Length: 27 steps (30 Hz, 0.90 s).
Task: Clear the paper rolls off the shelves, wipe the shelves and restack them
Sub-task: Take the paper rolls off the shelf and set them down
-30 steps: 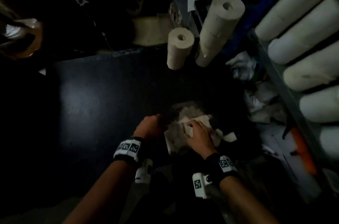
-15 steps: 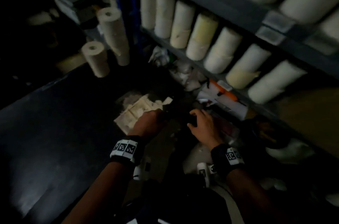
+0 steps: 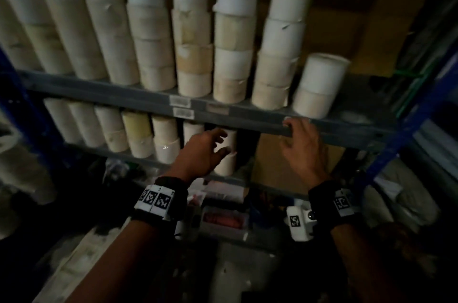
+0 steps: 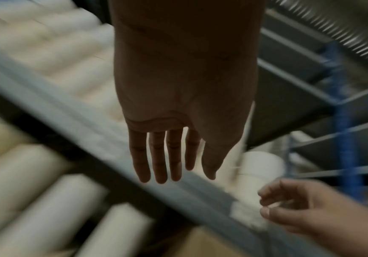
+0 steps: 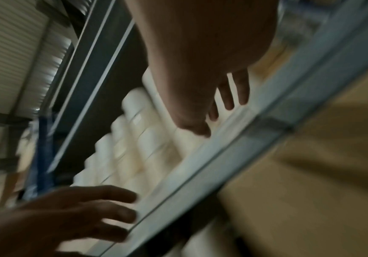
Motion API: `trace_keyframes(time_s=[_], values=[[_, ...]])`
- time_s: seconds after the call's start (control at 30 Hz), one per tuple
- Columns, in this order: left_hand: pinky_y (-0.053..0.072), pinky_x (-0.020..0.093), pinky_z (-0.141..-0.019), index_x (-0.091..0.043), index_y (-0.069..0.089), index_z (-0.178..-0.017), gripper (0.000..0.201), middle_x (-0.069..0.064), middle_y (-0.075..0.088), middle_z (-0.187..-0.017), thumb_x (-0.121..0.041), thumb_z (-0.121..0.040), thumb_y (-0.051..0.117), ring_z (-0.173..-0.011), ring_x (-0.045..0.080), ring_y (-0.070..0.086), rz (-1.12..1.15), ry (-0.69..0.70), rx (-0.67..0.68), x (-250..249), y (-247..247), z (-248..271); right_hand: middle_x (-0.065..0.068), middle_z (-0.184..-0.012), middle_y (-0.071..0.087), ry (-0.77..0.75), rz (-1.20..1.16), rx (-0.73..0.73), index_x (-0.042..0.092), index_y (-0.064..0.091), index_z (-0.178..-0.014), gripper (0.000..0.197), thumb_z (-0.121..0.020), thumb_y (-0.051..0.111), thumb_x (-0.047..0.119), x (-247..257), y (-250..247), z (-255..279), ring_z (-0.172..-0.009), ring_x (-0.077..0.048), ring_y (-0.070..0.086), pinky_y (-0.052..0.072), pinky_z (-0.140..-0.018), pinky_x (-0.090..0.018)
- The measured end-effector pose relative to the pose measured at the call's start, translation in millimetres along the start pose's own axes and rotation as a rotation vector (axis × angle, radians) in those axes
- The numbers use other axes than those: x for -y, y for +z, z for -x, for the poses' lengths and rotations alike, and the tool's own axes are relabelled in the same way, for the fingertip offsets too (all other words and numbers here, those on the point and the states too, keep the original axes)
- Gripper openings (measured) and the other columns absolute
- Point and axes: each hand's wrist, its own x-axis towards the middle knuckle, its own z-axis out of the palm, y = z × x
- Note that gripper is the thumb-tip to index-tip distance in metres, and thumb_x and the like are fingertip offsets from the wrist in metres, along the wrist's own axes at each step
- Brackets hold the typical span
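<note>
Cream and white paper rolls (image 3: pixel 193 37) stand in tall columns on the upper grey shelf (image 3: pixel 247 116). A short two-roll stack (image 3: pixel 319 84) ends that row on the right. More rolls (image 3: pixel 138 134) line the lower shelf. My left hand (image 3: pixel 220 141) is open with its fingers spread, just in front of the rightmost lower roll (image 3: pixel 229 163); the left wrist view shows its fingers (image 4: pixel 159 156) straight and empty. My right hand (image 3: pixel 295 134) is empty, and its fingertips reach up to the upper shelf's front edge below the short stack. Both wrist views are motion-blurred.
A cardboard box (image 3: pixel 285 161) fills the right part of the lower shelf. Blue uprights (image 3: pixel 396 149) frame the rack. Below the shelves lie packets and clutter (image 3: pixel 223 218). A pale bundle (image 3: pixel 22 168) sits at the left.
The view swung up from the floor to the shelves. Both hands left the crumpled paper on the floor and rose, the left toward the lower rolls, the right to the upper shelf edge.
</note>
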Motion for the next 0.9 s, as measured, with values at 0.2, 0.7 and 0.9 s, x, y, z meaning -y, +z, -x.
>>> trace_keyframes(time_s=[0.2,0.7,0.9], values=[[0.058,0.037,-0.087,-0.02,0.064,-0.131,0.04,0.003,0.072,-0.118,-0.035,-0.096,0.074,-0.101,0.018,0.07,-0.041,0.202,-0.06,-107,27,-65,-0.02,-0.125,0.057,0.089,0.216,0.024,0.008,0.058,-0.128,0.043,-0.093,0.068,0.031,-118,-49,-40,-0.115,-0.042,0.054,0.048,-0.098,-0.052],[0.047,0.062,-0.104,-0.032,0.037,-0.156,0.073,0.021,0.031,-0.156,-0.064,-0.094,0.059,-0.136,0.049,0.038,-0.583,0.205,-0.196,-246,68,-207,-0.012,-0.151,0.056,-0.094,0.287,0.126,0.016,0.057,-0.147,0.066,-0.102,0.024,0.05,-182,-43,-41,-0.139,-0.035,0.052,0.038,-0.115,-0.052],[0.039,0.054,-0.111,-0.042,0.031,-0.161,0.083,0.024,0.043,-0.149,-0.065,-0.09,0.067,-0.132,0.051,0.042,-0.597,0.16,-0.02,-250,63,-239,-0.009,-0.158,0.048,-0.104,0.281,0.124,0.019,0.048,-0.154,0.057,-0.106,0.034,0.046,-186,-41,-43,-0.145,-0.034,0.044,0.033,-0.119,-0.052]])
